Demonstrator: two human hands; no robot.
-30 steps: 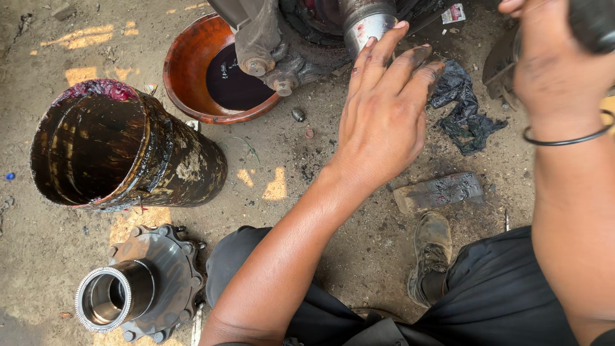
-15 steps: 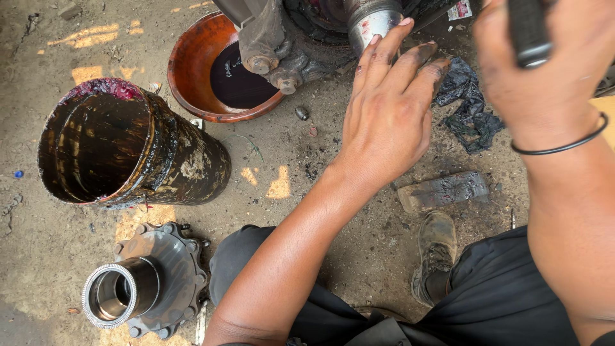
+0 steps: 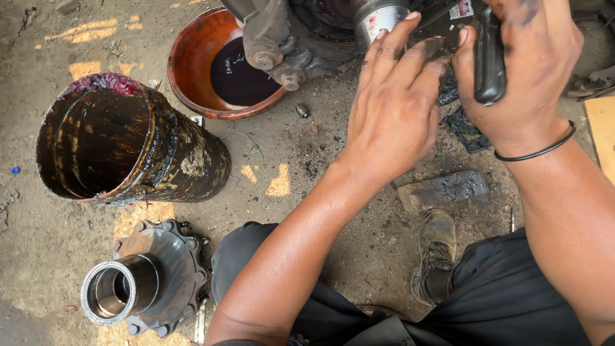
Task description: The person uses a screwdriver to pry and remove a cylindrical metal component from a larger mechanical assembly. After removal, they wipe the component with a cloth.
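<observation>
1. The left hand is extended flat with fingers straight, released, grasping nothing. Its greasy fingertips reach the metal axle spindle at the top edge of the view.
2. The right hand is clenched around a black tool handle, held upright just beside the left fingertips. A black band circles the right wrist.
3. The spindle sits between a grimy brake assembly on its left and the two hands on its right; the hands cover part of it.
4. An orange basin holding dark oil lies on the ground left of the brake assembly, partly overlapped by it.
5. A grease-coated cylindrical drum lies on its side, open end toward the left, near the basin.
6. A wheel hub with a flange and shiny bore rests on the dirt below the drum.
7. A black rag lies beneath the right wrist; a flat metal bar lies just below it.
8. A worn boot stands beneath the bar, between the forearms.
</observation>
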